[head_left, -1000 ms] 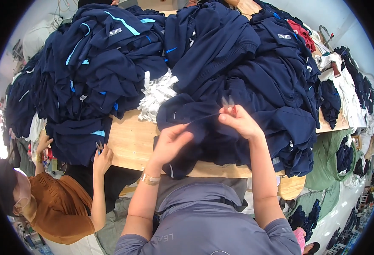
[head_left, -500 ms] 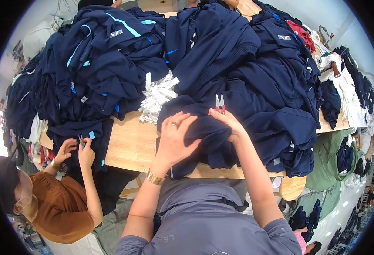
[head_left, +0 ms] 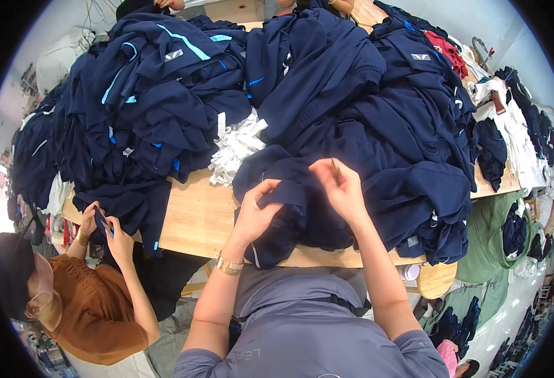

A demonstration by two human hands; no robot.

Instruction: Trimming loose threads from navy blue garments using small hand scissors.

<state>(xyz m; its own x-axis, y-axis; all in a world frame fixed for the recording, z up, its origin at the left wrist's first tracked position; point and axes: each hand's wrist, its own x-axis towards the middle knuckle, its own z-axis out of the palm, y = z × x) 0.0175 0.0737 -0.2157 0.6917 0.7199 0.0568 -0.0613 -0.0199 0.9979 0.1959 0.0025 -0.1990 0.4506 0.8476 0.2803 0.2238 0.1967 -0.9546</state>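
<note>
A dark navy garment point(head_left: 302, 208) lies bunched on the wooden table point(head_left: 195, 214) in front of me. My left hand point(head_left: 256, 211) pinches a fold of this garment near its left side. My right hand point(head_left: 340, 186) is raised just above the cloth with its fingers closed around a small thin tool, possibly thread snips, which I can barely see. A gold watch sits on my left wrist.
Large heaps of navy garments point(head_left: 182, 94) with light blue trim cover the table's far side. A bundle of white strips point(head_left: 236, 148) lies between the heaps. A person in a brown top point(head_left: 94, 309) at the left handles another navy piece point(head_left: 132, 214). Green sacks point(head_left: 497, 239) stand at the right.
My left hand went from lying flat on the garment to pinching a fold. My right hand lifted and drew back toward me. The person at the left lowered both hands to the table's edge.
</note>
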